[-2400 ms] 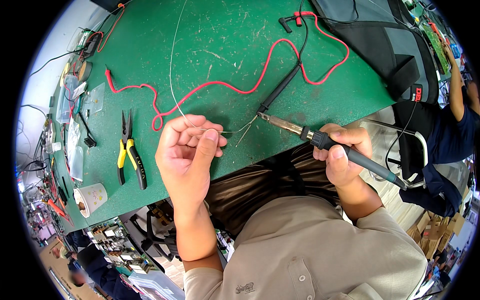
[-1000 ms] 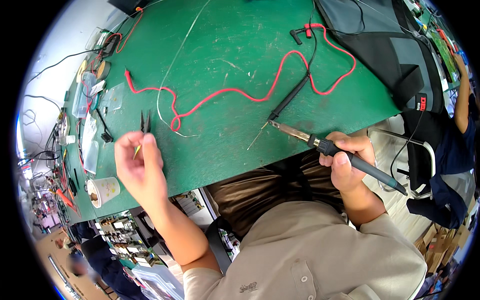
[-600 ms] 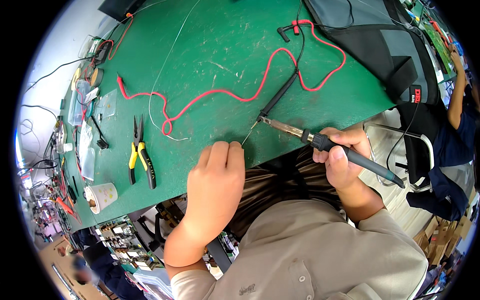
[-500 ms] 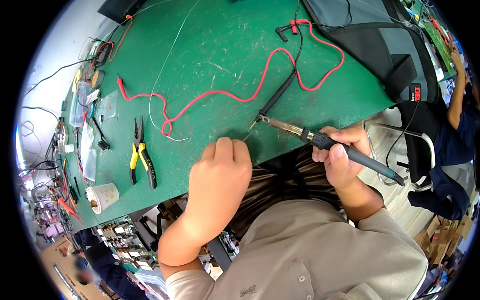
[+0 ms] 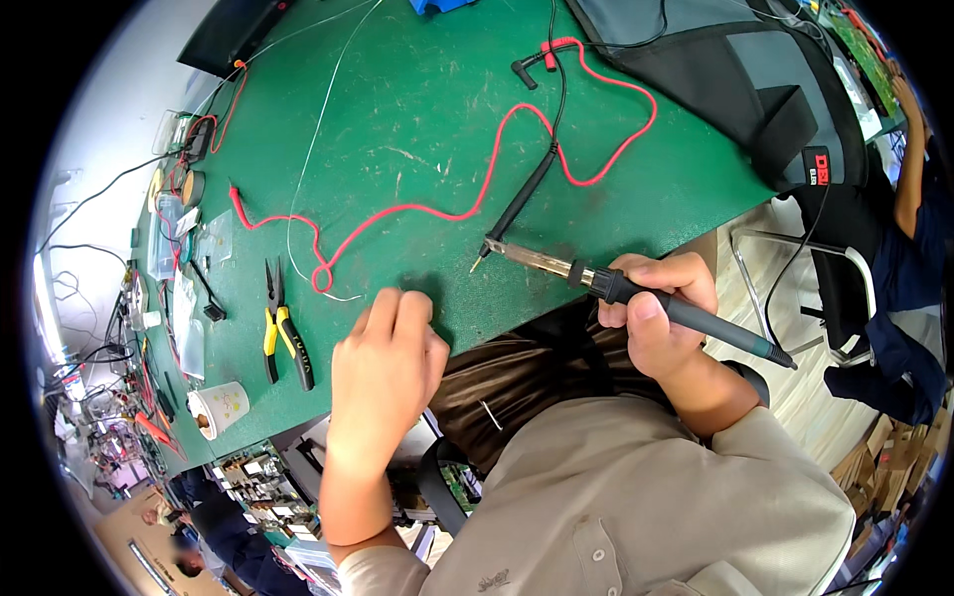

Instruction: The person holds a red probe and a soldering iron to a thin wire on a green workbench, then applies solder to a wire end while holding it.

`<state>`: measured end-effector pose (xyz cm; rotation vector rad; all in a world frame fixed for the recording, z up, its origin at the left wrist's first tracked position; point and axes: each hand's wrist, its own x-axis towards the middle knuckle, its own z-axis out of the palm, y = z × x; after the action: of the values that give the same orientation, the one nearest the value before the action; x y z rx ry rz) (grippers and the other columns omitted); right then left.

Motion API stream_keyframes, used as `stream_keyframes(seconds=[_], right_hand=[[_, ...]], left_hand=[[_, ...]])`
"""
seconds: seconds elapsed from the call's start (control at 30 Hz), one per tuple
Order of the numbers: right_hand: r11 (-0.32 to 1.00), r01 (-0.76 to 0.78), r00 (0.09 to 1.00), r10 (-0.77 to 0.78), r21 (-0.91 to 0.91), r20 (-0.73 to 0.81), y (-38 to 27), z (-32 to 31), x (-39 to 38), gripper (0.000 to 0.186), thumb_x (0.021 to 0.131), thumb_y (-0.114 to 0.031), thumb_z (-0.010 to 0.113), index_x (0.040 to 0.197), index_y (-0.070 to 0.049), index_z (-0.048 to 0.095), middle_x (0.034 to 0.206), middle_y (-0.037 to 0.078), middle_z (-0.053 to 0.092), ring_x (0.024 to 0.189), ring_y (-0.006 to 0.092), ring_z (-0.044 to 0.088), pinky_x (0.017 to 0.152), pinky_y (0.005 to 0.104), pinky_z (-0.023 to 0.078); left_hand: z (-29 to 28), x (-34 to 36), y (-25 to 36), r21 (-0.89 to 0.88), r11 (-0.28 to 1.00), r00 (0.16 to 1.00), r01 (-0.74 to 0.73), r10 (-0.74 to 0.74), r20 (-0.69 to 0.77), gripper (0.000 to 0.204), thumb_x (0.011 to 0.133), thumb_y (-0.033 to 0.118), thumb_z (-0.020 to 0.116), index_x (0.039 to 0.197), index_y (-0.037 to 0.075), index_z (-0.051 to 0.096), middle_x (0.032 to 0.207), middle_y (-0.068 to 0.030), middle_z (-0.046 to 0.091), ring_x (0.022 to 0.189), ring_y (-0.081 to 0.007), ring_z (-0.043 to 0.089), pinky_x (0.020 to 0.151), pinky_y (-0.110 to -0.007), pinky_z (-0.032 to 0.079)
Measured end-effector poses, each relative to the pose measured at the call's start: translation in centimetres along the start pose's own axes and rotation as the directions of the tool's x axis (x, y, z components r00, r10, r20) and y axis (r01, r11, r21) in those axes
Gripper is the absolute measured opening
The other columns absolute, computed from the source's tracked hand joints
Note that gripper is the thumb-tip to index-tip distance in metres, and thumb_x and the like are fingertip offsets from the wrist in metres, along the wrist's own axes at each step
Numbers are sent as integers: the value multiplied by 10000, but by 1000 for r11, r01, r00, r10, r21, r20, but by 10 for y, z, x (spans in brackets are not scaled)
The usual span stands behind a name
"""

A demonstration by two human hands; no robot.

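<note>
My right hand (image 5: 661, 308) grips a soldering iron (image 5: 616, 286) with a grey-black handle. The iron's metal end meets the front of a black test probe (image 5: 522, 199), whose thin metal tip points down-left. My left hand (image 5: 390, 348) hovers by the table's near edge, back upward and fingers curled; whatever they may hold is hidden. Just beyond its fingers lies the end of a thin pale wire (image 5: 323, 114). A red test lead (image 5: 407, 208) snakes across the green table. Yellow-black needle-nose pliers (image 5: 283, 328) lie to the left.
A paper cup (image 5: 219, 407) stands at the table's left edge, below plastic bags and loose cables. A black-grey bag (image 5: 735, 89) covers the far right corner. A thin whitish piece (image 5: 492, 415) rests on my lap. Another person's arm (image 5: 907, 169) shows at the right.
My left hand has drawn back left from the probe tip; the thin strand by its fingers no longer shows. The iron remains at the probe. The whole view has shifted slightly.
</note>
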<state>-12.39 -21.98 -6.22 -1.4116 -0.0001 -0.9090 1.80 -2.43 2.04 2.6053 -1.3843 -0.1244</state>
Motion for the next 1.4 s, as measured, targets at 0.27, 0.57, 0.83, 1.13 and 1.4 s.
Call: stream_keyframes(seconds=[0.27,0.57,0.83,1.13,1.4], right_hand=[[999,-7,1000,7,-37,-18,-1,0,-2,251,963,-206,554,1060,-8,436,674,86,535,573,142,505,497,276,457],[999,6,999,-4,41,-46,5,-6,-6,181,905,-49,604,1011,31,481,725,95,603,590,96,560,526,232,460],[984,26,991,-2,179,-132,-14,-24,20,96,928,-32,546,970,29,486,663,80,576,542,118,551,496,257,460],[989,131,971,-113,75,-209,-45,-62,3,145,923,-82,573,983,22,493,669,114,583,536,141,560,489,281,476],[988,154,972,-148,20,-184,-51,-63,-8,141,929,-75,531,1015,29,490,640,116,552,516,153,539,482,290,473]], left_hand=[[25,-24,-12,-279,960,907,26,-140,-397,80,845,10,585,913,-28,606,851,-148,628,679,-202,596,583,-299,460],[67,-94,-36,-667,680,839,304,142,526,123,847,99,647,939,20,671,804,-113,682,618,-204,647,568,-295,498],[72,-59,-32,-644,701,667,306,325,670,89,820,61,619,866,2,667,719,-109,669,612,-185,637,570,-296,486],[100,-56,-27,-667,692,601,275,418,681,120,792,90,640,867,4,673,714,-108,673,628,-183,644,589,-301,492],[177,-27,-23,-571,818,919,73,167,356,208,814,87,644,1009,16,640,884,-128,654,751,-203,619,670,-293,480]])
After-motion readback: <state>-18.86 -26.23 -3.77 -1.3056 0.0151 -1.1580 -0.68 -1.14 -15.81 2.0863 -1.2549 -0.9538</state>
